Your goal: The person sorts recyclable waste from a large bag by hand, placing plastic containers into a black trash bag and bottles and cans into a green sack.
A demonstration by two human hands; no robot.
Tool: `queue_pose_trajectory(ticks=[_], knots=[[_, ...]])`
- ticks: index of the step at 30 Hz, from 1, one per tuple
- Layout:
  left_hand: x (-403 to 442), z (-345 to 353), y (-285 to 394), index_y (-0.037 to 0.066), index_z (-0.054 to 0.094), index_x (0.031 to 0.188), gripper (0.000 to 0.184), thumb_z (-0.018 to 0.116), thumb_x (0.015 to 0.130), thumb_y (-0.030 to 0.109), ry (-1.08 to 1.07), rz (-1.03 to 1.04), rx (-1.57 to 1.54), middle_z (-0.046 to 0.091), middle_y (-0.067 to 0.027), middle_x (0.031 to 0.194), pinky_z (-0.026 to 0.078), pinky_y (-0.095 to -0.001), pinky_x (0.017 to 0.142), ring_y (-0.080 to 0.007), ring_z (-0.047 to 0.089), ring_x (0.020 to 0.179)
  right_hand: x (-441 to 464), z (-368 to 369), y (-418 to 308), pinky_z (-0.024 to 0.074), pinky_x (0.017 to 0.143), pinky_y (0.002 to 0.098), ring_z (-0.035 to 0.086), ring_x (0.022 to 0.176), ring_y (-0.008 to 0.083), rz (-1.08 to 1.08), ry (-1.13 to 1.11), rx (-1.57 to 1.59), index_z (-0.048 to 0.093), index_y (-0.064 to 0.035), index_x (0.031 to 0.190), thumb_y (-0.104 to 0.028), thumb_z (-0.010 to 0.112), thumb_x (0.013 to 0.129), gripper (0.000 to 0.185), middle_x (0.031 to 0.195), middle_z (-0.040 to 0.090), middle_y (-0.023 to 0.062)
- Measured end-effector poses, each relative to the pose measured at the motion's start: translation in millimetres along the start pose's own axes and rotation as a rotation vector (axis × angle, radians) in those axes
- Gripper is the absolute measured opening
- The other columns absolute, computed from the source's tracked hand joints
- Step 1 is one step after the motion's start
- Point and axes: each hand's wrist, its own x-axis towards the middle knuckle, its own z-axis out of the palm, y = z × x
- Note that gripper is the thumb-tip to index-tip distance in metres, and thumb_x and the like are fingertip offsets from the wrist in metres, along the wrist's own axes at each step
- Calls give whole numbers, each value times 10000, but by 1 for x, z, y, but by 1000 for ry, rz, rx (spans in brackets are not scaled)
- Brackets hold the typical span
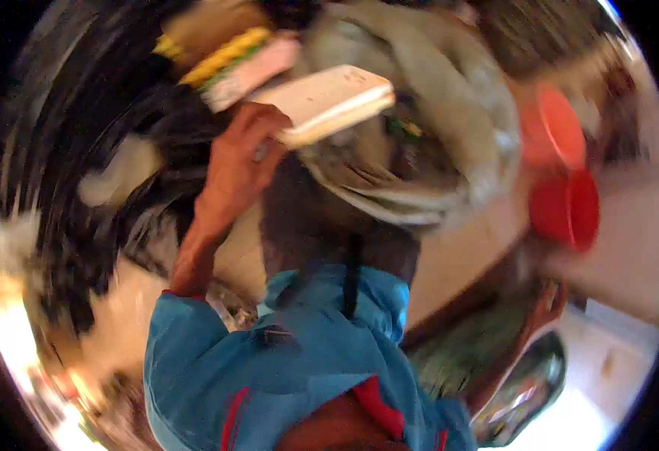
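Observation:
My left hand [243, 154] is closed on the near left end of a flat white box [329, 98], with the thumb below and the fingers over it. The box has small brown marks on top and a yellowish edge. It is tilted over the left rim of a large open sack [457, 90], whose pale rim is rolled down around dark mixed contents. Out to the right, my right hand [547, 304] is below a red bucket [566, 210], apart from the sack. Motion blur smears its fingers, and nothing can be made out in them.
Black plastic sheeting or bags [51, 150] spread across the left side. A yellow, green and pink packet [239, 64] lies beyond my left hand. A lighter red tub [555, 124] stands behind the bucket. A dark green bag [529, 391] is at the lower right.

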Motion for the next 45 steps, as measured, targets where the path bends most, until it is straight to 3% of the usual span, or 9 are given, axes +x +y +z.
queue_pose_trajectory(ticks=[7, 13, 18, 24, 26, 30, 37, 41, 45], knots=[[-120, -126, -22, 48, 592, 982, 246, 617, 747, -21, 561, -481, 505, 578, -111, 947, 500, -311, 636, -226, 626, 726, 26, 96, -15, 444, 871, 348, 565, 967, 255, -305, -239, -215, 560, 40, 1124, -195, 565, 886, 334, 1091, 598, 172], [-189, -172, -96, 70, 593, 1021, 258, 582, 766, 30, 443, -663, 761, 571, -143, 977, 483, -394, 674, -341, 606, 790, 24, 166, -64, 490, 801, 325, 592, 907, 221, -190, -545, 319, 525, 71, 1144, -146, 533, 902, 325, 1062, 594, 161], [-196, -182, -137, 86, 599, 1043, 276, 570, 772, 44, 320, -675, 698, 568, -141, 1029, 481, -420, 703, -352, 601, 832, -78, 267, -205, 513, 744, 297, 620, 857, 190, -87, -1194, 579, 540, -9, 1109, -85, 548, 882, 240, 1012, 624, 118], [-195, -188, -169, 52, 626, 1013, 257, 586, 760, 35, 268, -629, 666, 579, -145, 1008, 487, -416, 744, -353, 596, 872, -235, 392, -331, 564, 601, 339, 629, 839, 222, 215, -1839, 457, 499, 24, 1158, -441, 641, 800, 604, 1035, 586, 138], [-200, -192, -195, 53, 627, 1016, 262, 588, 758, 33, 247, -591, 654, 579, -146, 1001, 484, -418, 746, -354, 592, 877, -267, 432, -342, 565, 620, 346, 635, 848, 281, 540, -1807, 442, 470, 57, 1181, -473, 686, 749, 717, 1127, 515, 245], [-184, -196, -231, 55, 629, 1018, 260, 588, 762, 44, 188, -532, 653, 574, -155, 991, 475, -423, 756, -358, 583, 880, -289, 460, -359, 580, 523, 321, 625, 797, 235, 616, -1722, 680, 449, 5, 1199, -391, 663, 789, 608, 1053, 564, 138], [-163, -206, -304, 85, 632, 1062, 326, 589, 739, 80, 48, -700, 667, 571, -187, 1028, 473, -421, 770, -367, 578, 874, -242, 384, -427, 517, 446, 292, 603, 636, 160, 58, -1487, 1124, 555, 15, 1052, -97, 614, 811, 272, 881, 614, 85], [-178, -203, -335, 38, 625, 981, 227, 581, 802, 171, -218, -462, 793, 605, -204, 957, 444, -467, 716, -398, 575, 849, -236, 358, -439, 493, 412, 270, 574, 529, 136, -118, -1488, 1097, 534, 31, 1017, -106, 592, 835, 235, 820, 604, 90], [-219, -203, -331, 7, 570, 960, 226, 549, 848, 202, -195, -667, 494, 587, -210, 906, 423, -440, 711, -373, 558, 863, -230, 350, -432, 493, 400, 264, 570, 499, 140, 20, -1493, 1230, 512, 40, 1022, -130, 592, 840, 262, 804, 594, 96]])
